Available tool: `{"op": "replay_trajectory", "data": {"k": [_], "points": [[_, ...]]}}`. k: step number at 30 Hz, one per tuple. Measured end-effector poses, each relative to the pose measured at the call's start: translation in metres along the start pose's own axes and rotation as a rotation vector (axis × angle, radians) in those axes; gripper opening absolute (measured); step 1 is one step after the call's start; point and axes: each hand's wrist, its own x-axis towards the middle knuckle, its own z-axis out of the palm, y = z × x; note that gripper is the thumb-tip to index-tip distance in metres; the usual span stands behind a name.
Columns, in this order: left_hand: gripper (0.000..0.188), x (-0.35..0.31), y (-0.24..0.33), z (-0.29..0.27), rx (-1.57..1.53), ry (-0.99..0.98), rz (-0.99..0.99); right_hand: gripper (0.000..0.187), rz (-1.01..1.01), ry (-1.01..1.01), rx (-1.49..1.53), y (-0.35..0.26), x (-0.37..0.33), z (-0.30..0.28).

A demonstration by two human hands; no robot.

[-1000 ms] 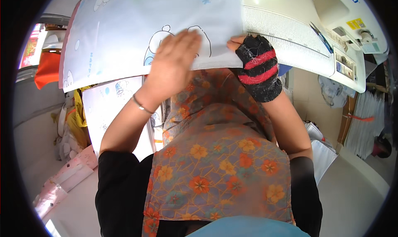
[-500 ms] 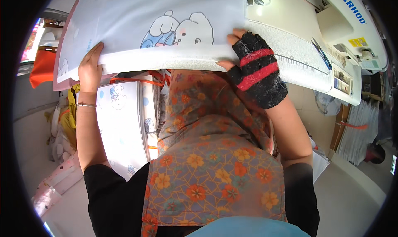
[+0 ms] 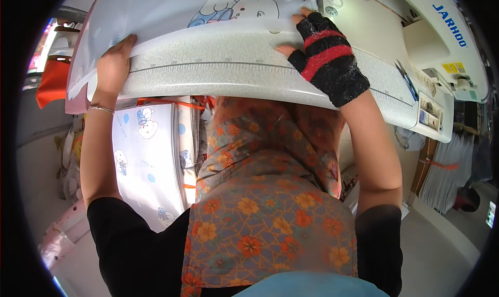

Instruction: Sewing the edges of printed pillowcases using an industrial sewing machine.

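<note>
A pale fabric sheet (image 3: 161, 13) printed with a cartoon animal lies over the far part of the sewing table (image 3: 208, 81). My left hand (image 3: 115, 63) rests on the sheet's near left edge, with its fingers stretched out and pressed flat. My right hand (image 3: 330, 55), in a black and red striped fingerless glove, lies by the sheet's near right corner. Its thumb is apart from the other fingers, and the fingertips touch at or close to the fabric edge. To the right of that corner stands a white sewing machine (image 3: 436, 37).
Blue-handled snips (image 3: 408, 81) lie on the table's right side, near a small accessory tray (image 3: 430, 112). Below the table's left part sits a stack of printed fabric (image 3: 148, 167). Bundled pale sheets (image 3: 447, 162) stand at the far right, and an orange cloth (image 3: 52, 84) hangs at the left.
Both hands have moved away from me with the fabric. Its near edge now lies farther back, baring the table's ruler scale along the front.
</note>
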Motion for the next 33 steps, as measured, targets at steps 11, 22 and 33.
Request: {"op": "replay_trajectory", "data": {"k": [11, 22, 33], "points": [[0.036, -0.083, 0.083, -0.092, -0.133, -0.029, 0.199, 0.047, 0.027, -0.003, -0.027, 0.009, 0.004, 0.002], [0.037, -0.118, 0.188, -0.149, -0.534, -0.217, 0.365, 0.026, 0.019, 0.023, 0.112, 0.017, 0.004, 0.001], [0.023, -0.099, 0.272, -0.135, -0.756, -0.401, 0.559, 0.031, 0.013, 0.261, 0.292, -0.035, -0.055, -0.040]]}}
